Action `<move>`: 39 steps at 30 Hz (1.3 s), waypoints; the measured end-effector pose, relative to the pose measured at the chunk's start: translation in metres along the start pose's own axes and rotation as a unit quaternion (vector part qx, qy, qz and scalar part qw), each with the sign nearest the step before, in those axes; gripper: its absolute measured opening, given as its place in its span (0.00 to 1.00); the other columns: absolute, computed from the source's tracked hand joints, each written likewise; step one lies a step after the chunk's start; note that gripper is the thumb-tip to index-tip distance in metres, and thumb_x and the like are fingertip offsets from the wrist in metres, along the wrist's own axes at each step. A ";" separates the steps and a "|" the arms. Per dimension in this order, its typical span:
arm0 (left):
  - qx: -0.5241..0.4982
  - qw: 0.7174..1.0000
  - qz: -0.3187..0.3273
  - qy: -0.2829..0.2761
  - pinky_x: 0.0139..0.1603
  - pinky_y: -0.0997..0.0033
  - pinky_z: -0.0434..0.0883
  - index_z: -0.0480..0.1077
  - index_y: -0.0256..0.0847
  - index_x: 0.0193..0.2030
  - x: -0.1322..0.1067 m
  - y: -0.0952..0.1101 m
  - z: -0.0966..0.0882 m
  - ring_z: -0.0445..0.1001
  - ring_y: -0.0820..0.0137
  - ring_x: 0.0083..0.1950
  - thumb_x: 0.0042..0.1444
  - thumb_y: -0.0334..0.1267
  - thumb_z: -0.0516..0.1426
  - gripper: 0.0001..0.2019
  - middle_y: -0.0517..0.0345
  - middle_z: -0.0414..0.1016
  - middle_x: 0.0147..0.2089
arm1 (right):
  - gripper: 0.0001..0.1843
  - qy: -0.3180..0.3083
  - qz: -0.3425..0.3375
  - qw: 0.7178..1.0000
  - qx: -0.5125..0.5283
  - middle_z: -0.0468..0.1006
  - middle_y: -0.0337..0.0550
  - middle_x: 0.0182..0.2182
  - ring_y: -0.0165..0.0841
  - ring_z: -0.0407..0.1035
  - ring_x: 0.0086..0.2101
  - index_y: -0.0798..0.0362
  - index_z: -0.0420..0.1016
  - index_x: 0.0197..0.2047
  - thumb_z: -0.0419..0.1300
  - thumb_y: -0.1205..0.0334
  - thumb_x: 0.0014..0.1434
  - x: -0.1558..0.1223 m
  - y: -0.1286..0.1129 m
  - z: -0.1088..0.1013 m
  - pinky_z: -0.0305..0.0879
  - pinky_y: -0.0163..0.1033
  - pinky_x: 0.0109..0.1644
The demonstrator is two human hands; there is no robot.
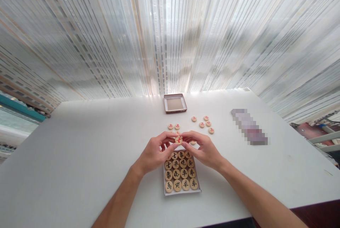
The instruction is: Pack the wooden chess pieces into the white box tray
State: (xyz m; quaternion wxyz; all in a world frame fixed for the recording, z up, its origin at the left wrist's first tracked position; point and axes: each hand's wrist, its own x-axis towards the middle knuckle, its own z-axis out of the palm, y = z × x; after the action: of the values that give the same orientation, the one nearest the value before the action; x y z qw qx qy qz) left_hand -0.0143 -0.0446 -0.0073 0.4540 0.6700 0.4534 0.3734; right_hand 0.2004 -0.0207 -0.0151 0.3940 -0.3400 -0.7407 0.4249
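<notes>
Between the fingertips of both hands is a round wooden Chinese chess piece (179, 140) with a red character, its face turned toward me. My left hand (160, 148) pinches it from the left, and my right hand (201, 146) grips its right side. Just below them lies a shallow white box (182, 194) with rows of pieces bearing black characters, such as the front-left piece (169, 186). The hands hide part of its far row. Behind the fingers, two red-lettered pieces (170, 126) lie side by side, and others are partly covered.
Several red-lettered pieces (202, 124) are scattered right of centre on the white table (87, 150). An open box lid (175, 104) sits near the back edge. A blurred-out long item (249, 127) lies at the right. Sheer striped curtains (159, 36) hang behind the table.
</notes>
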 end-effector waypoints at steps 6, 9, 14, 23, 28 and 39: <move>-0.015 1.000 -0.016 -0.008 0.30 0.70 0.75 0.70 0.43 0.58 -0.001 0.000 0.000 0.78 0.72 0.27 0.65 0.46 0.58 0.18 0.52 0.83 0.44 | 0.13 0.006 0.003 1.000 0.009 0.82 0.45 0.42 0.36 0.77 0.40 0.50 0.76 0.52 0.62 0.58 0.65 0.000 -0.003 -0.001 0.76 0.43 0.46; -0.012 1.000 -0.010 0.001 0.30 0.70 0.75 0.72 0.42 0.57 0.000 0.000 0.001 0.80 0.69 0.31 0.63 0.46 0.59 0.18 0.51 0.82 0.47 | 0.13 0.003 0.009 1.000 0.015 0.82 0.46 0.43 0.37 0.77 0.41 0.50 0.76 0.52 0.62 0.58 0.65 -0.001 -0.003 0.000 0.77 0.44 0.47; 0.001 1.000 0.009 0.024 0.32 0.73 0.73 0.75 0.43 0.52 0.001 -0.003 0.002 0.82 0.63 0.43 0.61 0.45 0.62 0.14 0.51 0.83 0.47 | 0.14 -0.003 0.023 0.999 0.026 0.82 0.45 0.43 0.36 0.78 0.42 0.50 0.76 0.52 0.63 0.59 0.64 -0.001 -0.001 0.000 0.76 0.44 0.48; 0.042 0.998 0.038 0.031 0.30 0.74 0.70 0.80 0.45 0.47 0.002 -0.008 0.004 0.77 0.71 0.33 0.60 0.42 0.63 0.10 0.54 0.83 0.45 | 0.14 -0.002 0.084 0.993 0.085 0.83 0.46 0.42 0.37 0.79 0.41 0.52 0.78 0.47 0.65 0.54 0.62 0.001 -0.003 0.003 0.78 0.43 0.47; 0.050 0.997 0.050 0.020 0.31 0.74 0.70 0.80 0.46 0.48 0.002 -0.007 0.005 0.78 0.70 0.35 0.61 0.40 0.61 0.10 0.55 0.84 0.43 | 0.14 0.009 0.108 0.989 0.100 0.83 0.45 0.39 0.37 0.80 0.38 0.52 0.79 0.43 0.66 0.51 0.60 0.000 -0.001 0.005 0.79 0.41 0.44; 0.050 0.998 0.041 0.021 0.30 0.74 0.70 0.78 0.45 0.48 0.002 -0.006 0.004 0.75 0.72 0.32 0.59 0.43 0.63 0.12 0.56 0.83 0.42 | 0.14 0.013 0.125 0.980 0.156 0.83 0.45 0.39 0.38 0.80 0.40 0.51 0.80 0.45 0.65 0.51 0.61 -0.002 0.000 0.007 0.81 0.43 0.45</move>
State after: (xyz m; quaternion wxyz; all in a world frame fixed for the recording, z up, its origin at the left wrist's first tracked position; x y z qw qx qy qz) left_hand -0.0120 -0.0427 -0.0138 0.3948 0.7021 0.4528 0.3823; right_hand 0.1956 -0.0251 -0.0180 0.3960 -0.3696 -0.6114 0.5768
